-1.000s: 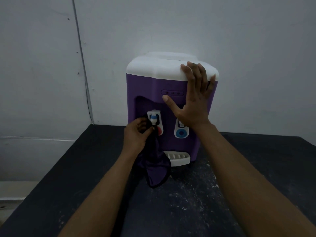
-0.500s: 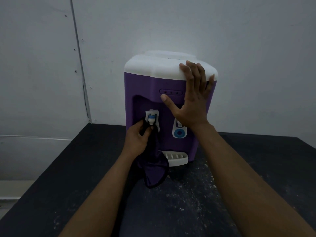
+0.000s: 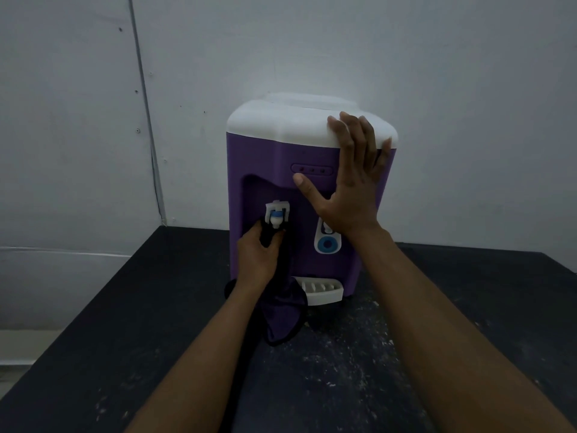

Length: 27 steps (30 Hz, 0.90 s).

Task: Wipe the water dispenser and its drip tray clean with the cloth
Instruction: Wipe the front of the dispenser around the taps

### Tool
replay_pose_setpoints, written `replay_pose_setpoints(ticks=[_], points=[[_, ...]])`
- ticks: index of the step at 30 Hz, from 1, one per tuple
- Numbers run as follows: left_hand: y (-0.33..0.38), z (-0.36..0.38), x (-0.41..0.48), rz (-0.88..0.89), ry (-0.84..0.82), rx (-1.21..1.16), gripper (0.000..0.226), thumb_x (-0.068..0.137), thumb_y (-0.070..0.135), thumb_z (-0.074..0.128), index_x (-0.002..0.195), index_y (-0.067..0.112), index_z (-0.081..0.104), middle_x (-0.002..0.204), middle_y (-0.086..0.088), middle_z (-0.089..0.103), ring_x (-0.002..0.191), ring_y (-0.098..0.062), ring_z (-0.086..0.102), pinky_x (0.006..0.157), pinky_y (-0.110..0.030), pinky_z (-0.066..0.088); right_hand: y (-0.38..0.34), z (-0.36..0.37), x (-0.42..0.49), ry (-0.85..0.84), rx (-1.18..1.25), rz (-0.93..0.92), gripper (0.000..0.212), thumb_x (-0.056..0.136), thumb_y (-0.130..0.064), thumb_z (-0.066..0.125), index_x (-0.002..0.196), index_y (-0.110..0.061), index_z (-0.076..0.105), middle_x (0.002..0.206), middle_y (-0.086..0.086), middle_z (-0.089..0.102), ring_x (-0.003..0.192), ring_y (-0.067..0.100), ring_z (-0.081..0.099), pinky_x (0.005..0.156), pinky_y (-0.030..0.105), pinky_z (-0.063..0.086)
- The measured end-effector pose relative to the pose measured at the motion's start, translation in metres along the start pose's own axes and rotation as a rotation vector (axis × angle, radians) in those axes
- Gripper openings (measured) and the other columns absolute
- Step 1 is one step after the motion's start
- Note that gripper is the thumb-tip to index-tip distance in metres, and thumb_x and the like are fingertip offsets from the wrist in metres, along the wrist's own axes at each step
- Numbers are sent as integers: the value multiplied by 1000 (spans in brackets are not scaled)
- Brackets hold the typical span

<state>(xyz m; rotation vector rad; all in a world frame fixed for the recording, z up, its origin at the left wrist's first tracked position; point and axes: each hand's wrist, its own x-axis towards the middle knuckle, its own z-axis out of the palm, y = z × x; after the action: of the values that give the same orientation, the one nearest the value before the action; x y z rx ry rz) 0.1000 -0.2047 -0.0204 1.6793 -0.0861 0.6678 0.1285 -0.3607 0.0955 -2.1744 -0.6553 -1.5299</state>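
Purple water dispenser (image 3: 265,170), white top (image 3: 281,123), upright toward the back of the black table (image 3: 140,323), close to the wall (image 3: 468,89). Drip tray (image 3: 324,295) white and slotted, jutting out at the foot of the front, left end overlapped by the cloth (image 3: 281,320). Cloth dark purple, bunched against the underside of the left tap (image 3: 276,214), loose end hanging down to the tabletop just beside the tray.

Left hand (image 3: 257,257) curled round the bunched cloth, pressing it up at the spout; probably working the fiddly bit under the tap. Right hand (image 3: 352,182) flat and spread on the upper right front, fingertips over the edge of the white top, thumb by the row of indicator dots (image 3: 312,169). Gripping nothing, likely just bracing against sliding or tipping under the rubbing. Right tap (image 3: 327,243), blue button, partly behind that wrist. Tray not touched by either hand.

Tabletop matte, whitish specks and smears in front of the dispenser. Wall plain grey-white, thin dark vertical line at left, seam or cable, cannot tell. Dim light.
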Motion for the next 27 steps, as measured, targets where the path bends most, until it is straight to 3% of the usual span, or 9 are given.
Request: replay_pose_setpoints(ticks=[4, 11, 17, 21, 27], points=[[-11, -5, 0, 51, -114, 40, 15, 105, 12, 52, 113, 10, 64, 85, 12, 65, 70, 7, 58, 67, -9, 46, 1, 0, 0, -4, 8, -2, 92, 88, -65, 66, 156, -11, 36, 163, 9, 33, 156, 32, 19, 123, 67, 3], [-20, -17, 7, 124, -169, 108, 17, 106, 14, 50, 95, 7, 61, 79, -11, 66, 63, -8, 54, 57, -27, 46, 2, 2, 0, 2, 12, -6, 91, 88, -65, 66, 155, -11, 36, 163, 9, 33, 156, 32, 19, 123, 66, 2], [-21, -20, 9, 148, -48, 177, 17, 97, 32, 67, 85, 20, 63, 71, 3, 66, 64, -14, 64, 55, -32, 54, 0, 3, 0, 20, 3, 9, 91, 88, -66, 65, 155, -11, 37, 162, 9, 34, 156, 32, 20, 123, 67, 3], [-16, -23, 12, 203, 67, 272, 27, 85, 38, 79, 82, 16, 65, 73, 6, 68, 66, -13, 66, 57, -41, 56, 0, 1, -1, 10, 9, 7, 91, 88, -65, 66, 155, -11, 37, 162, 9, 33, 156, 32, 20, 122, 67, 3], [-5, -15, 5, 165, 229, 367, 42, 78, 63, 72, 86, 22, 70, 77, 11, 70, 67, -8, 65, 59, -32, 56, 0, 3, -1, 17, -3, 5, 91, 88, -65, 66, 155, -11, 37, 162, 10, 34, 156, 32, 20, 123, 67, 3]])
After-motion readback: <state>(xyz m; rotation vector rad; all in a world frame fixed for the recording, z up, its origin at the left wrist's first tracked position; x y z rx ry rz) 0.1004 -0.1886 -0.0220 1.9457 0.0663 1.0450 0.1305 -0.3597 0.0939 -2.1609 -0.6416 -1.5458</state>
